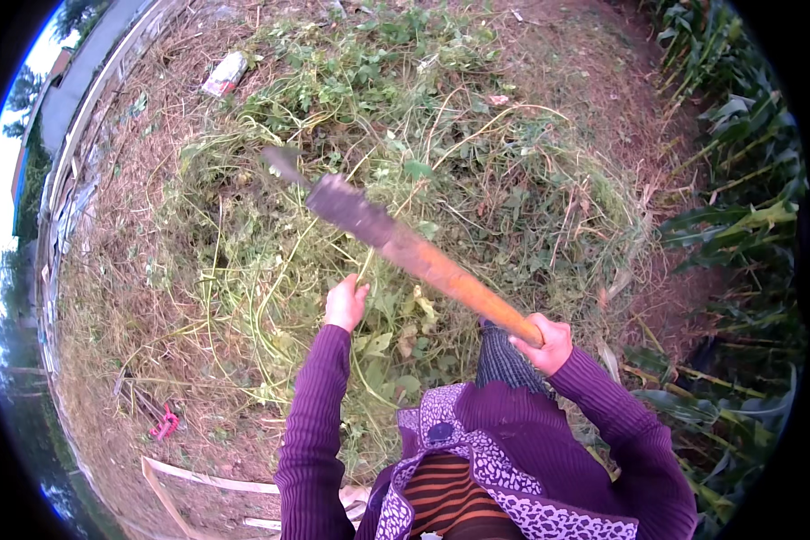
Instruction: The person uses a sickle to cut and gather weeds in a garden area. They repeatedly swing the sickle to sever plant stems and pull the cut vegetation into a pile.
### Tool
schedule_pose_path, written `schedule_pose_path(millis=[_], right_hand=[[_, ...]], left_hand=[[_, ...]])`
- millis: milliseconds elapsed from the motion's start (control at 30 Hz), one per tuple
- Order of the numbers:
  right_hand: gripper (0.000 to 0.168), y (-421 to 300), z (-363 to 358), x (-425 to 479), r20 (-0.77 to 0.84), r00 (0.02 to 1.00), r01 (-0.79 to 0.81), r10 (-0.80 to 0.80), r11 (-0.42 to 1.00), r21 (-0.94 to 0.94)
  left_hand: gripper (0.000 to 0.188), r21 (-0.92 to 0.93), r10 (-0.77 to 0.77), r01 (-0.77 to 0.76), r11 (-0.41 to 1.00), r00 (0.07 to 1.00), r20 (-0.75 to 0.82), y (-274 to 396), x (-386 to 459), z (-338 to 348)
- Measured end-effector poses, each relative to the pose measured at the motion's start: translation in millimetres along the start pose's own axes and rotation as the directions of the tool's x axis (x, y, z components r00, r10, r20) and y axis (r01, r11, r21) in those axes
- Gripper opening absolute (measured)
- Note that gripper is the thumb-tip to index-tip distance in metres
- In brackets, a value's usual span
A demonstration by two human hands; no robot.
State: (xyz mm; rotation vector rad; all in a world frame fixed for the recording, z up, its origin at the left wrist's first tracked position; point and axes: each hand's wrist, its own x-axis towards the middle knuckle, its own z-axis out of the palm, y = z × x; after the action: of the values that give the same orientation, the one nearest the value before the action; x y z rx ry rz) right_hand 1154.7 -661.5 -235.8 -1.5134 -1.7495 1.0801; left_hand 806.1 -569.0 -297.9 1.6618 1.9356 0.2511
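My right hand (547,343) is closed around the end of an orange handle. It belongs to a long-handled tool (445,273), perhaps a sickle, pointing up and left over the plants. Near its far end is a dark, worn socket or wrapping (351,210); the thin metal blade (285,165) beyond is blurred, so its exact shape is unclear. Lower and to the left, my left hand (345,304) grips a green vine stem (364,264) between thumb and fingers. Tangled vines (263,290) and leaves spread all around beneath both hands.
Tall corn plants (749,223) line the right side. A crumpled plastic package (225,74) lies at upper left. Towards the lower left are a pink-red object (165,423) and a pale wooden strip (209,480). A low wall edge (84,121) curves along the left.
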Motion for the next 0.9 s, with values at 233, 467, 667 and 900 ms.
schedule_pose_path(millis=[233,467,667,900], right_hand=[[0.020,205.7,-52.7,-78.9,0.013,0.722,-0.334,0.691,0.365,-0.869],[0.034,208.4,-84.5,-122.7,-0.330,0.661,-0.740,0.674,0.515,-0.432],[0.032,91.0,-2.4,-15.4,-0.179,0.894,-0.436,0.410,0.888,-0.142],[0.021,52.7,50.9,28.3,0.172,0.974,-0.068,0.147,0.915,-0.398]], left_hand=[[0.018,0.011,-0.187,0.190,0.982,0.973,-0.131,-36.2,-27.1,-49.8],[0.018,0.148,-0.053,0.101,0.984,0.953,-0.299,-103.6,-59.3,-70.3],[0.018,0.175,-0.034,0.084,0.981,0.961,-0.273,-58.1,-64.3,-57.6],[0.013,0.299,0.159,-0.040,0.953,0.909,-0.386,-40.4,-98.8,-75.6]])
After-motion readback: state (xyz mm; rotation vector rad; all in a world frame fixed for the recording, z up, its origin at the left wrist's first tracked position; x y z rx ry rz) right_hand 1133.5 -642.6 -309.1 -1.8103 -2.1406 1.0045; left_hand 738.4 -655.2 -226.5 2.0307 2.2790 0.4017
